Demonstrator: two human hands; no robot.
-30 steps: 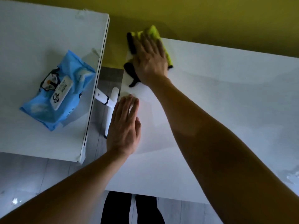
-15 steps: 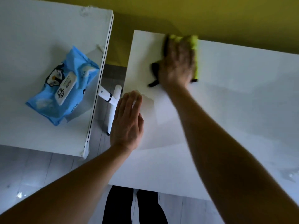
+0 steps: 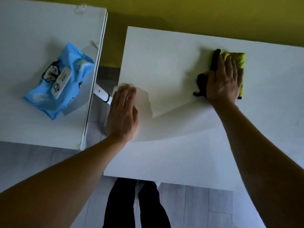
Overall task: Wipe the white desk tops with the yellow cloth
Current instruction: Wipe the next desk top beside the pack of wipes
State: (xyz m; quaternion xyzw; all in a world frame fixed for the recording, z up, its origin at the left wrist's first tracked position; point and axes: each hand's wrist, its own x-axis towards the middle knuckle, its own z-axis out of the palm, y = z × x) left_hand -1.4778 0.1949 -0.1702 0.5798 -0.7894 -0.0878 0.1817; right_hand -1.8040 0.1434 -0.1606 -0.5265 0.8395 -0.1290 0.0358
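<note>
Right hand (image 3: 223,79): laid flat, fingers straight and spread, pressing the yellow cloth (image 3: 236,60) onto the right desk top (image 3: 181,153). No curl round the cloth; palm and fingers cover most of it. Cloth sits in the far part of that top, near the wall side, approx. mid-width of the visible surface. Yellow fabric shows past the fingertips and along the hand's right edge; a black portion of the cloth (trim or reverse side, cannot tell which) sticks out at the hand's left.

Left hand (image 3: 122,114): released, fingers straight and together, palm down on the left edge of the same desk top. It holds nothing.

Left desk top (image 3: 32,125): separate unit, apart from the right one, w/ a gap between them showing floor and a white desk-frame part (image 3: 102,94). A blue wet-wipes pack (image 3: 57,81) lies on it near its right edge.

Background: yellow wall (image 3: 197,14) behind both desks. Person's dark trouser legs (image 3: 136,204) visible below the near edge of the right desk top, over grey floor (image 3: 213,209).
</note>
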